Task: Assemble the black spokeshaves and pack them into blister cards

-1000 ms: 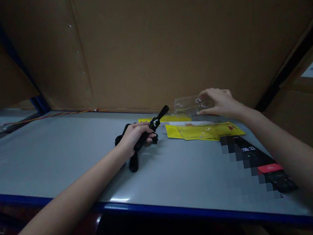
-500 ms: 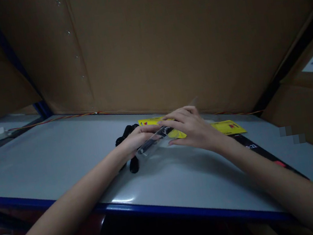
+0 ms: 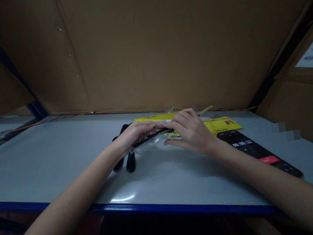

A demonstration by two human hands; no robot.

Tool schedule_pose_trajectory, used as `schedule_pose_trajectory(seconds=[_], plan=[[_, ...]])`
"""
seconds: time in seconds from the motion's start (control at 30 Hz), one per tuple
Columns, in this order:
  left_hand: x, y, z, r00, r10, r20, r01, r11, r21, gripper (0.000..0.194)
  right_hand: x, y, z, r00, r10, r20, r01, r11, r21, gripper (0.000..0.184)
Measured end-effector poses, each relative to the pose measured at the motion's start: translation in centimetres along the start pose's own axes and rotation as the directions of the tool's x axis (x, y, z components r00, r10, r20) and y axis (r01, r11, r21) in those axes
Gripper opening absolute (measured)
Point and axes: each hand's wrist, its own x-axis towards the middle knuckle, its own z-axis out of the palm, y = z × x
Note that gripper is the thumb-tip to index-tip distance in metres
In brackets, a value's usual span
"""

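1. A black item (image 3: 163, 131), held just above the counter (image 3: 166, 182), is partly wrapped or backed by clear plastic (image 3: 154, 140); its exact seating cannot be told.
2. It is grasped by the left hand (image 3: 132, 133); its other end is met by bent fingers of the right hand (image 3: 189, 128), though a firm grip there cannot be told.
3. Item and plastic are apparently being fitted together; steady support and even finger pressure seem called for.
4. Black handles (image 3: 130, 162) are seen beside the left hand.
5. Yellow cards (image 3: 225, 124) and a phone (image 3: 245, 145) are laid rightward.
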Motion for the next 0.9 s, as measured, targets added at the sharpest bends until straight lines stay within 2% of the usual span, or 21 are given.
schedule_pose_trajectory(seconds=[0.07,0.17,0.2,0.27,0.3,0.37,0.47,0.53,0.63,0.77,0.83,0.9], plan=[[0.0,0.1,-0.2,0.999,0.051,0.001,-0.051,0.998,-0.036,0.023,-0.2,-0.1,0.0,0.994,-0.030,-0.104,0.028,0.999,-0.023,0.037],[0.0,0.3,-0.2,0.990,0.097,-0.099,-0.100,0.995,-0.022,0.027,-0.5,-0.4,0.1,0.966,-0.098,-0.241,0.086,0.994,-0.062,0.016],[-0.1,0.4,-0.1,0.989,0.079,-0.129,-0.080,0.997,-0.001,0.028,-0.7,-0.5,0.2,0.954,-0.122,-0.273,0.108,0.992,-0.067,0.017],[-0.4,0.5,0.2,0.991,-0.043,-0.123,0.043,0.999,-0.004,0.031,-0.9,-0.6,0.5,0.937,-0.160,-0.310,0.148,0.987,-0.060,0.024],[-0.6,0.6,0.4,0.988,-0.133,-0.080,0.130,0.991,-0.035,0.033,-1.0,-0.7,0.6,0.934,-0.169,-0.316,0.160,0.986,-0.054,0.027],[-0.9,0.7,0.9,0.958,-0.276,0.074,0.283,0.953,-0.112,0.037,-1.2,-0.8,0.8,0.932,-0.167,-0.322,0.160,0.986,-0.047,0.029],[-1.3,0.9,1.3,0.924,-0.288,0.253,0.336,0.926,-0.172,0.038,-1.3,-1.0,0.9,0.938,-0.127,-0.324,0.118,0.992,-0.048,0.027],[-1.4,1.0,1.4,0.923,-0.258,0.287,0.315,0.933,-0.175,0.038,-1.1,-1.0,0.7,0.949,-0.093,-0.301,0.082,0.995,-0.048,0.027],[-1.3,0.9,1.2,0.933,-0.237,0.269,0.288,0.943,-0.167,0.040,-0.8,-0.8,0.5,0.972,-0.022,-0.234,0.018,1.000,-0.016,0.031],[-1.1,0.5,0.9,0.962,-0.224,0.154,0.243,0.963,-0.118,0.045,-0.3,0.3,-0.1,0.991,0.101,-0.083,-0.092,0.990,0.106,0.047],[-1.0,0.3,0.5,0.970,-0.226,0.088,0.229,0.973,-0.027,0.047,-0.3,1.1,-0.6,0.992,0.128,0.019,-0.129,0.976,0.173,0.055],[-0.9,0.1,0.2,0.974,-0.223,0.051,0.218,0.972,0.088,0.049,-0.5,1.8,-1.0,0.986,0.135,0.101,-0.155,0.962,0.224,0.055]])
